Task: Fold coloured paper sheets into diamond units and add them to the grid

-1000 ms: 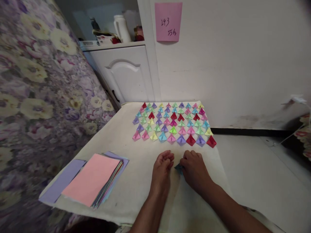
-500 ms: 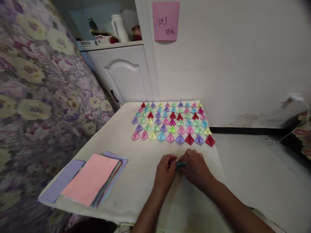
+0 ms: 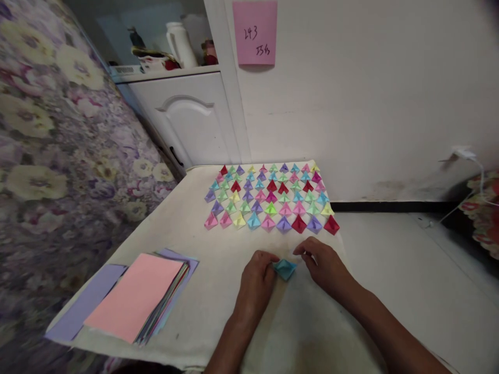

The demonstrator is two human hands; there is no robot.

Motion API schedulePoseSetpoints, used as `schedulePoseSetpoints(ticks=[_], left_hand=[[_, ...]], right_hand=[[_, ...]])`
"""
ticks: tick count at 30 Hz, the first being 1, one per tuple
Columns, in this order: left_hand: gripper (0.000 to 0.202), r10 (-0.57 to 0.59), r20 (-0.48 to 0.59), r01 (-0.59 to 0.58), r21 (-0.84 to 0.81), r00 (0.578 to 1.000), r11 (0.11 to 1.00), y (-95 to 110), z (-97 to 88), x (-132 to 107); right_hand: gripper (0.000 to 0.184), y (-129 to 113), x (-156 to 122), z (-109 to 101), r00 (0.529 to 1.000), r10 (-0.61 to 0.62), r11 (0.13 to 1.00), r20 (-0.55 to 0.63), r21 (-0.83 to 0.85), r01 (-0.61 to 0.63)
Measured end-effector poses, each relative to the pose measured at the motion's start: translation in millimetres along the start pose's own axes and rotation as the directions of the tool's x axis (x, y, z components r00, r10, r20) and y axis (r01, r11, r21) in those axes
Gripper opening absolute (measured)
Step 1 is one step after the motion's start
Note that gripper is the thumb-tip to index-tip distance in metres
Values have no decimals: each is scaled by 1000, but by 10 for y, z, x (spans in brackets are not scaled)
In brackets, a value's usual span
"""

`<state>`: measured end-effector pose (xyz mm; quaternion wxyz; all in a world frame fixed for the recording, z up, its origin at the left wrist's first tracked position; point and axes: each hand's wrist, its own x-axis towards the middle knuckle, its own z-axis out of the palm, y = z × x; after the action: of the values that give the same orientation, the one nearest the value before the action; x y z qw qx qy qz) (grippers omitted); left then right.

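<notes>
A small teal folded paper boat is held at its left end between the thumb and fingers of my left hand, just above the cream cloth. My right hand is just to the right of the boat, fingers bent and apart, with no visible contact. Beyond both hands stand several rows of similar folded paper boats in red, pink, purple, blue, green and yellow.
A stack of coloured paper, pink on top, lies at the left on the cloth-covered table, with purple sheets beside it. A floral curtain hangs at the left. Behind are a white cabinet and a wall.
My right hand has come away from the teal paper and moved slightly right. The paper, earlier mostly covered by both hands, now shows as a spread boat shape in my left hand.
</notes>
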<state>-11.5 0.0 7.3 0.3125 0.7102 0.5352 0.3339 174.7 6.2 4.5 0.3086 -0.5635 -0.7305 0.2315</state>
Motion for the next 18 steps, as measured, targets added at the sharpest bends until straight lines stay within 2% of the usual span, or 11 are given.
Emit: schedulePoseSetpoints(ticks=[5, 11, 18], left_hand=[[29, 10, 13, -10, 26, 1000, 1000, -9, -25, 2], [31, 20, 45, -24, 84, 999, 996, 11, -39, -3], [32, 24, 34, -27, 90, 999, 996, -7, -28, -13]], right_hand=[[25, -17, -21, -14, 997, 18, 1000, 74, 13, -19], [20, -41, -31, 63, 992, 39, 998, 122, -57, -33], [19, -57, -51, 100, 992, 43, 997, 116, -67, -35]])
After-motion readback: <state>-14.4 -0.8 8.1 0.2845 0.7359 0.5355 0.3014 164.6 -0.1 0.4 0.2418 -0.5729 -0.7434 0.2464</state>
